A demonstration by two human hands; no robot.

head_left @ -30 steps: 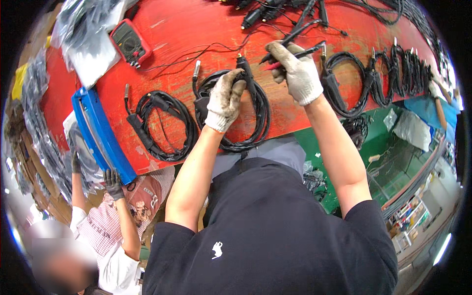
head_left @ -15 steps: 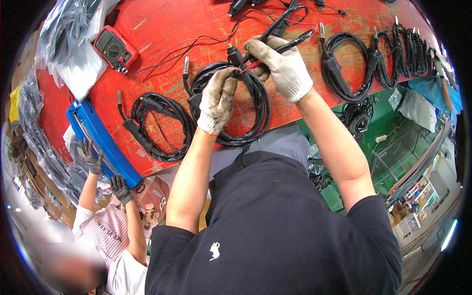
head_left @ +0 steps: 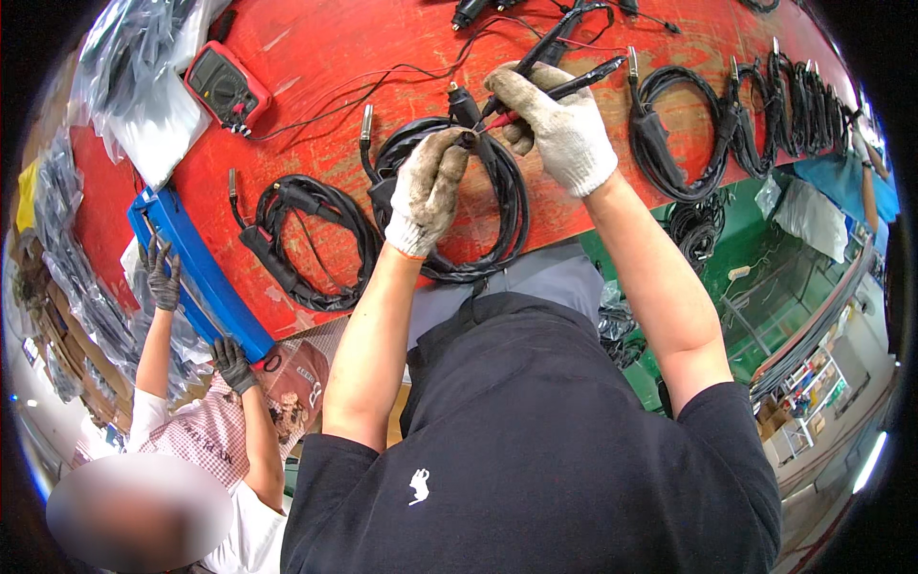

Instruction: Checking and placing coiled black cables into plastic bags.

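Observation:
My left hand (head_left: 428, 189), in a soiled white work glove, is closed on the end of a black cable connector (head_left: 469, 140). That connector belongs to a coiled black cable (head_left: 514, 206) on the red table, partly under the hand. My right hand (head_left: 562, 129), gloved alike, grips two thick, pen-like test probes, one a black probe (head_left: 555, 40), the other a red-tipped probe (head_left: 593, 75) with a black-wrapped handle. The probe tips come close to the connector; whether they touch it I cannot tell. Thin leads run towards a red-cased multimeter (head_left: 228, 88) at the far left.
Another coiled cable (head_left: 316, 244) lies left; a coil (head_left: 674, 134) and several more stretch right on the worn red table (head_left: 325, 38). Plastic bags (head_left: 158, 124) and a blue sealer-like bar (head_left: 206, 277) sit left, where a co-worker's gloved hands (head_left: 229, 364) rest. A green bin (head_left: 746, 249) stands right.
My hands stay nearly in place, shifting very slightly right with the probes and connector. The co-worker's farther hand has moved up along the blue bar.

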